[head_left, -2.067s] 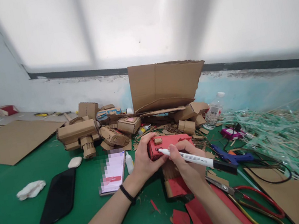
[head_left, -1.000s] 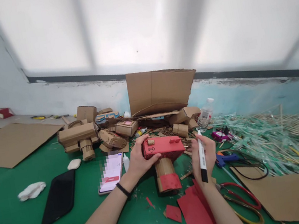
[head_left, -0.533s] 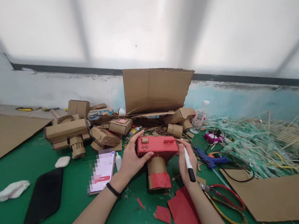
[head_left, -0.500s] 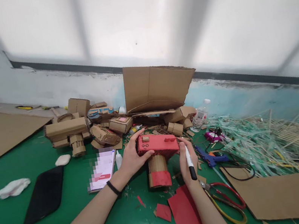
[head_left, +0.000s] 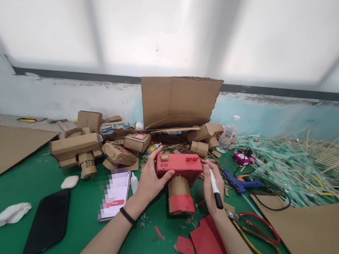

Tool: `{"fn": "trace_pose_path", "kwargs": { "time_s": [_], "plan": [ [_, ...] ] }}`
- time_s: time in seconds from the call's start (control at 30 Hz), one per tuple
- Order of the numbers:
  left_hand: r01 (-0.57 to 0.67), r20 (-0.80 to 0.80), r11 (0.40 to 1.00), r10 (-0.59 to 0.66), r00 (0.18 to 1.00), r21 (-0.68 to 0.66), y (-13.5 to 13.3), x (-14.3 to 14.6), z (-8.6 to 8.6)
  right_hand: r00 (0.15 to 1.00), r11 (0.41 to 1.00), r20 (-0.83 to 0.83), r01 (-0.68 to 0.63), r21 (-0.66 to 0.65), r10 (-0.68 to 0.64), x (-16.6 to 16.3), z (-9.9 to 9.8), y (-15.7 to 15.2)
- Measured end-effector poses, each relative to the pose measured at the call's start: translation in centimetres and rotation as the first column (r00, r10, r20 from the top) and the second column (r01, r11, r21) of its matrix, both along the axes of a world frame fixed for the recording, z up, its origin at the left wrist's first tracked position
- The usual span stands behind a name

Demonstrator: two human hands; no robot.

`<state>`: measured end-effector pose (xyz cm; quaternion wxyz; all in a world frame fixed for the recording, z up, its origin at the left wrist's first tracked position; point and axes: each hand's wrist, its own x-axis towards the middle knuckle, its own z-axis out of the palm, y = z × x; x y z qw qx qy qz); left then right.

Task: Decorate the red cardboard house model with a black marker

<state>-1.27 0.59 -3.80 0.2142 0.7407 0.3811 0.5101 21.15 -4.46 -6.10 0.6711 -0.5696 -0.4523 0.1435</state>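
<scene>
A red-covered cardboard camera model (head_left: 180, 162) is held just above the green table, its lens tube (head_left: 179, 190) pointing toward me. The tube is bare brown cardboard with a red band round its end. My left hand (head_left: 153, 176) grips the body's left end, thumb along the front edge. At the right end, my right hand (head_left: 212, 182) steadies the body and also carries a black-and-white marker (head_left: 215, 188), dark end down. Small black marks show on the model's top. Red paper (head_left: 208, 242) lies below, partly hidden by my right forearm.
Scissors (head_left: 259, 233), a blue glue gun (head_left: 240, 182) and a cardboard sheet (head_left: 322, 223) lie to the right, near a heap of plastic strips and sticks (head_left: 292, 158). Leftward are a phone (head_left: 116, 196), a black flat object (head_left: 47, 223) and another cardboard camera model (head_left: 77, 149). Cardboard pieces stand behind.
Both hands keep the same hold on the camera model, which has barely moved. The view has shifted slightly.
</scene>
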Motion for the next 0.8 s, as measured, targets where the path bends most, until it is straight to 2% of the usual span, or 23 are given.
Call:
{"fn": "trace_pose_path", "kwargs": {
  "time_s": [0.33,0.43,0.53,0.63,0.8],
  "plan": [
    [0.057,0.035,0.996,-0.055,0.998,-0.072,-0.1,-0.1,-0.2,0.997,0.997,-0.003,0.073,-0.008,-0.073,0.5,0.8,-0.1],
    [0.083,0.167,0.983,-0.055,0.985,-0.164,0.3,-0.6,0.2,0.997,0.997,0.003,0.076,-0.014,-0.076,0.6,0.9,0.0],
    [0.186,0.322,0.955,-0.106,0.941,-0.231,0.5,-1.1,0.9,0.997,0.997,0.012,0.077,-0.004,-0.077,0.4,0.9,-0.3],
    [0.240,0.385,0.944,-0.139,0.913,-0.228,0.2,-1.4,1.4,0.994,0.994,0.017,0.106,0.034,-0.106,-0.1,1.2,-0.9],
    [0.176,0.321,0.969,-0.113,0.940,-0.175,-1.0,-1.2,1.0,0.986,0.985,-0.007,0.164,0.058,-0.164,-1.1,2.3,-1.9]
  ]
}}
